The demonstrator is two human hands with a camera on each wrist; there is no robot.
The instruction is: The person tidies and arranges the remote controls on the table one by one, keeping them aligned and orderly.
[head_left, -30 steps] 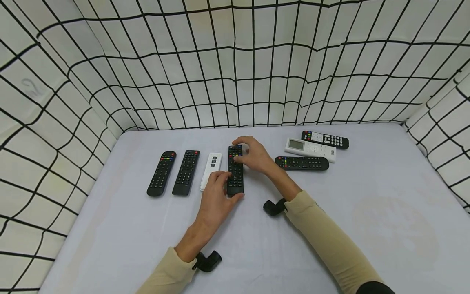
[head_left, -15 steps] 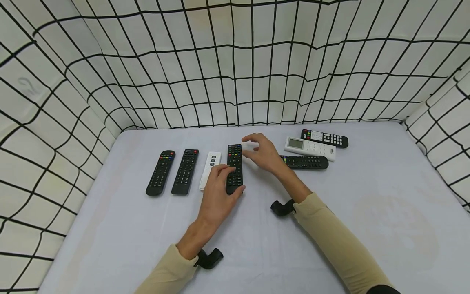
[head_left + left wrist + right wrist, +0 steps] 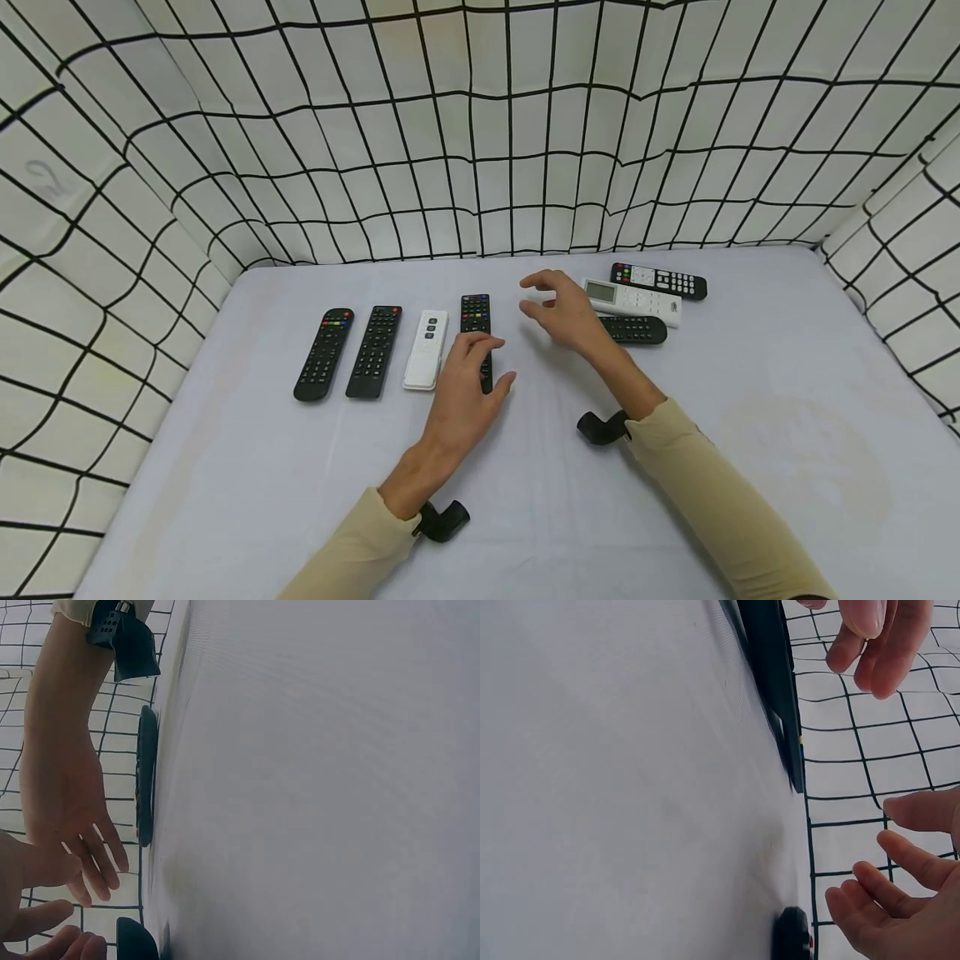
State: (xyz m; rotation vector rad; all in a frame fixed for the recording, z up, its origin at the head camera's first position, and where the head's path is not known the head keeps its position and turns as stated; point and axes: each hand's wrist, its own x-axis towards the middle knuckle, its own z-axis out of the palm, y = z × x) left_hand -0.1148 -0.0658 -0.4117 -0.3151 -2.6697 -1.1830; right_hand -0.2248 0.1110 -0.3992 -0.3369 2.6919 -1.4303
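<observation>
In the head view my left hand (image 3: 467, 396) hovers over the lower part of a black remote control (image 3: 476, 315) with coloured buttons, its thumb and fingers spread apart and holding nothing. The right wrist view shows its fingers (image 3: 885, 652) clear of that remote. Further right, my right hand (image 3: 568, 315) is in the air with fingers loosely bent and nothing between them. It is nearest to a black remote (image 3: 637, 330) lying sideways, whose left end it hides. A white remote (image 3: 425, 350) lies left of my left hand.
Two more black remotes, one rounded (image 3: 324, 354) and one squarer (image 3: 374, 352), lie at the left of the row. At the right, a white remote with a screen (image 3: 637, 302) lies beside a black remote with pale buttons (image 3: 660, 281). Black netting (image 3: 510, 158) surrounds the white table (image 3: 540, 517).
My right hand has let go of the upper end of the coloured-button remote and moved right. My left hand has come off its lower part and shifted slightly right. That remote stays on the table.
</observation>
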